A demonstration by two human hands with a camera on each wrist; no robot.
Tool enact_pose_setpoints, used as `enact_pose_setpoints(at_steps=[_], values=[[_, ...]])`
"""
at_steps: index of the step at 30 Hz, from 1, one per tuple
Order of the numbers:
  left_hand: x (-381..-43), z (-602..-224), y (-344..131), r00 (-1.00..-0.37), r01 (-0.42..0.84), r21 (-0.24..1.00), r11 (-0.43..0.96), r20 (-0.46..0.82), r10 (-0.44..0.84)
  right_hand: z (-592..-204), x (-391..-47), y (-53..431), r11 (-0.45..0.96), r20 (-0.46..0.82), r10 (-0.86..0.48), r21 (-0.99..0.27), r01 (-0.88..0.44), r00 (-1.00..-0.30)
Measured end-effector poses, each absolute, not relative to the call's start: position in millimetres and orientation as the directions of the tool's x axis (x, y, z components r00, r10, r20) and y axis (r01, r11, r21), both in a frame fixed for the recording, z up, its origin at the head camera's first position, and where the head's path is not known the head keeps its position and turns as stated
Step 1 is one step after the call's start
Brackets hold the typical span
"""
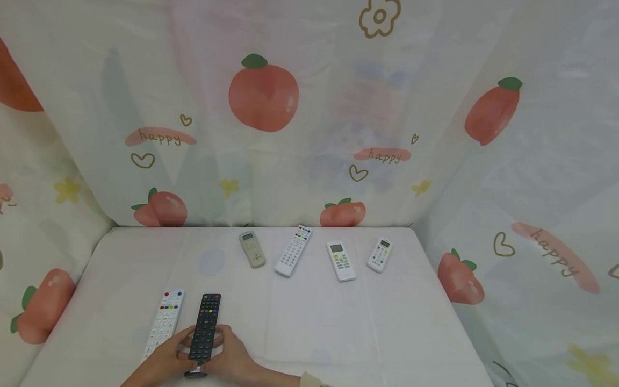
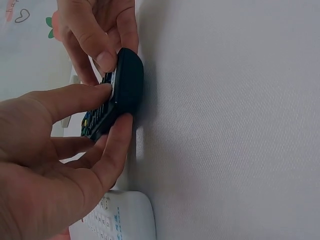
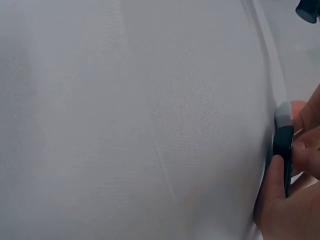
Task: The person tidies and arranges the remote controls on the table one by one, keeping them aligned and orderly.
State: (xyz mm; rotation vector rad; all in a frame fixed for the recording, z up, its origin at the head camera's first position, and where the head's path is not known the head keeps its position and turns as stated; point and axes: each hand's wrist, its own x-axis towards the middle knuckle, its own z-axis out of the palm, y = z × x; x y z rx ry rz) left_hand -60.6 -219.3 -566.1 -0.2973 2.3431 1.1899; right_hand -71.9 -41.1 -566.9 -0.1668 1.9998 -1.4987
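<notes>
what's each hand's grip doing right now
Left hand: closed, holding the black remote at its left side.
Right hand: closed, holding the same remote at its right side.

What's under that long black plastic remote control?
White textured tabletop shows below the long black plastic remote control; the patch directly beneath, and most of the remote's back, are hidden.

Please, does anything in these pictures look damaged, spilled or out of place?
Nothing stands out: no spill or damage shows. The four back remotes lie at different angles, which seems ordinary; both hands hold the black remote.
</notes>
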Motion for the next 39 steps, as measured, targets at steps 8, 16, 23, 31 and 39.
enact_pose_setpoints(at_steps=[8,16,23,31,39], values=[[-60.6,-565.9,-218.6,-0.86,-0.378,0.674,0.635,-0.51,0.03,-568.3,-71.0,-40.4,0.358,-0.408,-0.463,-0.898,0.255,-0.787],[-57.9,-563.7,-217.7,-0.87,-0.358,0.661,0.66,-0.493,0.022,-568.9,-69.3,-39.8,0.358,-0.407,-0.458,-0.898,0.255,-0.79],[-58.4,-563.0,-217.5,-0.869,-0.353,0.658,0.665,-0.494,0.027,-569.3,-67.6,-39.3,0.37,-0.413,-0.449,-0.893,0.256,-0.793],[-64.7,-550.2,-223.8,-0.874,-0.312,0.625,0.716,-0.484,0.042,-573.2,-69.4,-35.0,0.374,-0.425,-0.447,-0.888,0.268,-0.787],[-75.9,-532.6,-234.8,-0.919,-0.262,0.641,0.721,-0.395,0.017,-576.3,-75.2,-27.4,0.393,-0.419,-0.404,-0.882,0.259,-0.813]])
